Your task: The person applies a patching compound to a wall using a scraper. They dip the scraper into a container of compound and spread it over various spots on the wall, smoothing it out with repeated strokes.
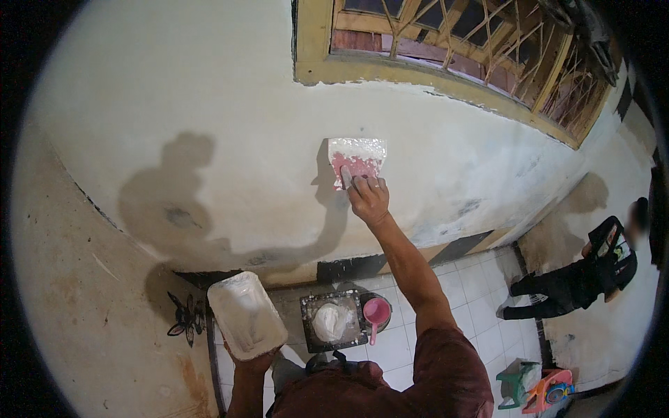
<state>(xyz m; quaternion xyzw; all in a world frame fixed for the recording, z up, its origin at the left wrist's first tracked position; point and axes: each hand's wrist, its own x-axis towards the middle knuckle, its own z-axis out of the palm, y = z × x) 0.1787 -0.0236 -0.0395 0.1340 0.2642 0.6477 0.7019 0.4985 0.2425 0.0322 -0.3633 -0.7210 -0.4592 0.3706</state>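
Open wall (265,118) between scraper (357,161) and window (453,43)

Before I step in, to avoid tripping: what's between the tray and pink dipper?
A dark square platform bearing a white lump, in the head view.

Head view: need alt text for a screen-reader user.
A person's right hand holds a pink putty spreader bearing white paste at a pale wall, below a barred window; the left hand holds an off-white tray. A pink dipper sits below; another person stands at right.
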